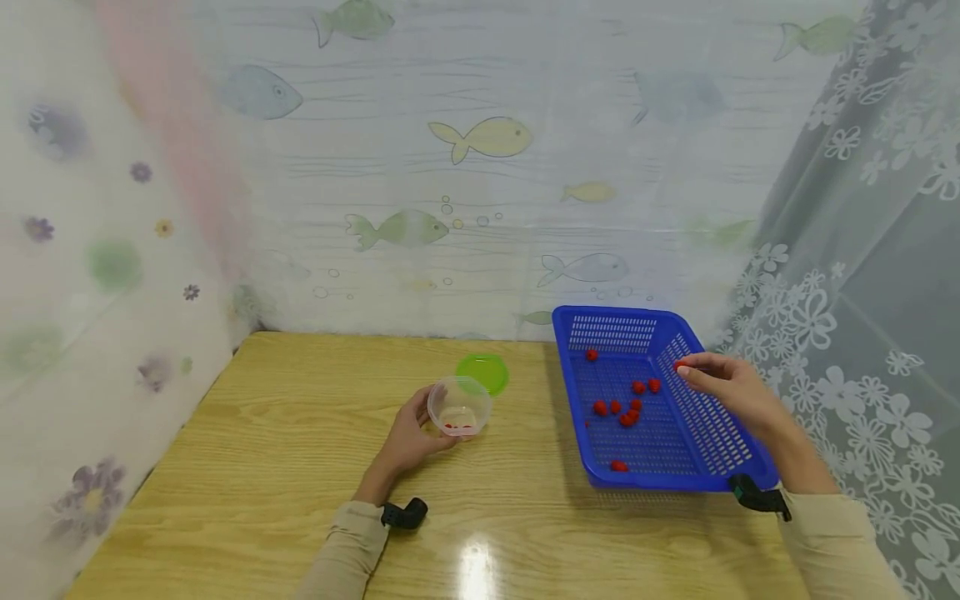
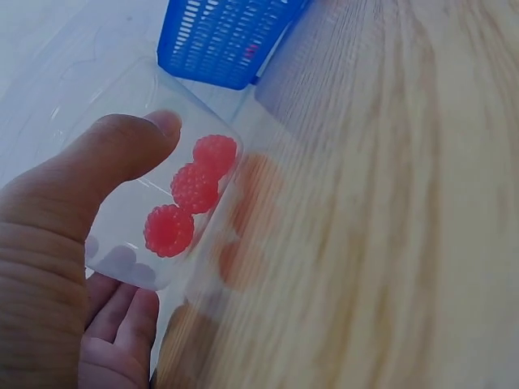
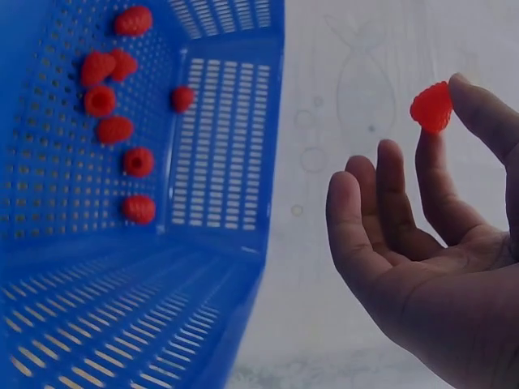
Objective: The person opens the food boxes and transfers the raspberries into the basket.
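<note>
My left hand (image 1: 411, 435) grips a clear plastic cup (image 1: 442, 398) from its left side, thumb pressed along the wall. Three raspberries (image 2: 195, 188) show through the cup wall, at its bottom. Over the right side of the blue basket (image 1: 567, 387), my right hand (image 1: 738, 393) pinches one raspberry (image 3: 431, 108) between thumb and a fingertip, the other fingers loosely bent. Several more raspberries (image 3: 115, 130) are scattered on the basket's slotted floor, most of them around its middle.
A round green lid (image 1: 491, 372) lies on the wooden table (image 1: 285, 433) just behind the cup. Fish-patterned curtain (image 1: 480, 183) hangs along the table's back edge. On the right falls a sheer flowered curtain (image 1: 862, 367), close to my right arm.
</note>
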A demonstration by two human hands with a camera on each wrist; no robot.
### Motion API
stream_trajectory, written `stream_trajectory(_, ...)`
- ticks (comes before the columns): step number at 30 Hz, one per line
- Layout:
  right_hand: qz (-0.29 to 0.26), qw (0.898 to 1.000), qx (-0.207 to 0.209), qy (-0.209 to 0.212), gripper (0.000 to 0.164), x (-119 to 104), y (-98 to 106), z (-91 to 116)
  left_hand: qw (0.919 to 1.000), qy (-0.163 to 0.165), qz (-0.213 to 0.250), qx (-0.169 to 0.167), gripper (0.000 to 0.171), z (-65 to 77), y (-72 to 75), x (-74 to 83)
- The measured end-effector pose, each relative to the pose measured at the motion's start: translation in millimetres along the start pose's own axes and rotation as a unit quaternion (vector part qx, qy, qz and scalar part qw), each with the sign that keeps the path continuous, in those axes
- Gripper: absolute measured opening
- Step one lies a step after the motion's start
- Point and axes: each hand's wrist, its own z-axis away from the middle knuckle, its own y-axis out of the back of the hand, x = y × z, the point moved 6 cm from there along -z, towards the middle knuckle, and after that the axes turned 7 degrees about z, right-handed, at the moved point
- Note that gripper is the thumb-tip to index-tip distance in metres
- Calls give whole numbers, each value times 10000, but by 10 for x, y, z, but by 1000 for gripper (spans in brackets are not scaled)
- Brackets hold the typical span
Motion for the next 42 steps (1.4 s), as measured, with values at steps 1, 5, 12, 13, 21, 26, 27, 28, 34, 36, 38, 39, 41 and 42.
stream_trajectory(1,69,10000,-30,-29,35,3,6,-12,10000,14,38,-3,87,0,1,0)
stream_trajectory(5,461,9985,-164,-236,41,27,37,-67,9998,37,210,-11,87,-3,5,-7)
stream_trajectory(12,1184,9913,-314,-488,48,110,93,-197,9995,-51,306,-89,92,0,8,-7)
stream_trajectory(13,1250,9904,-329,-492,48,121,99,-213,9995,-57,304,-107,92,2,6,-6)
stream_trajectory(21,1388,9881,-415,-515,46,228,138,-325,9997,-79,194,-131,91,19,2,-10)
stream_trajectory(26,1324,9887,-479,-516,45,286,150,-363,9996,-124,219,-129,91,16,-6,11)
stream_trajectory(27,1286,9890,-485,-547,46,301,150,-367,9996,-123,222,-131,91,15,-7,14)
stream_trajectory(28,1273,9890,-481,-578,46,316,150,-369,9996,-126,232,-141,92,15,-10,17)
stream_trajectory(34,1072,9908,-518,-645,54,344,127,-353,9994,-202,227,-176,91,15,-15,18)
stream_trajectory(36,879,9930,-508,-601,55,303,106,-331,9994,-223,207,-166,90,13,-12,14)
stream_trajectory(38,536,9962,-477,-486,51,232,78,-307,9994,-234,199,-160,90,10,-9,14)
stream_trajectory(39,352,9977,-445,-357,48,170,53,-295,9994,-238,196,-156,90,8,-9,16)
stream_trajectory(41,-28,9991,-433,-20,39,8,-22,-276,9994,-252,194,-150,90,3,-9,20)
stream_trajectory(42,-216,9986,-436,201,35,-92,-73,-268,9994,-250,183,-142,89,3,-8,17)
